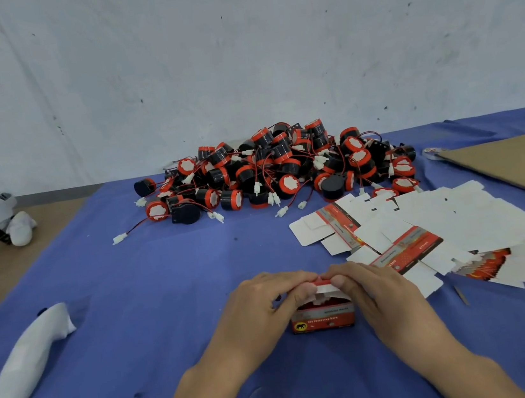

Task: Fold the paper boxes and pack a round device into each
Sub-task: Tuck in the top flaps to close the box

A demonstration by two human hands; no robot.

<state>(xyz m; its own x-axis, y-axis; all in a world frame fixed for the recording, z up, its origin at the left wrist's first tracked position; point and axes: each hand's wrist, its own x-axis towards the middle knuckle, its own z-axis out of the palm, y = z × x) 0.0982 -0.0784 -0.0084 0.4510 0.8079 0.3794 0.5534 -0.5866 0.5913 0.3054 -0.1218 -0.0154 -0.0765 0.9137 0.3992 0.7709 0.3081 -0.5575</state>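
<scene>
Both hands, left [260,294] and right [362,281], pinch the top flaps of a red box [322,316] standing on the desk [164,278]. Thumbs should press evenly and tuck the flap squarely. Round devices [277,167] lie heaped beyond, flat boxes [441,225] at the right.

- It looked like a small packing workshop.
- A heap of identical wired round devices [270,167] lay on a blue-clothed table [164,278].
- Flat printed box blanks [458,223] were fanned beside it, below a scuffed white wall [235,52].
</scene>
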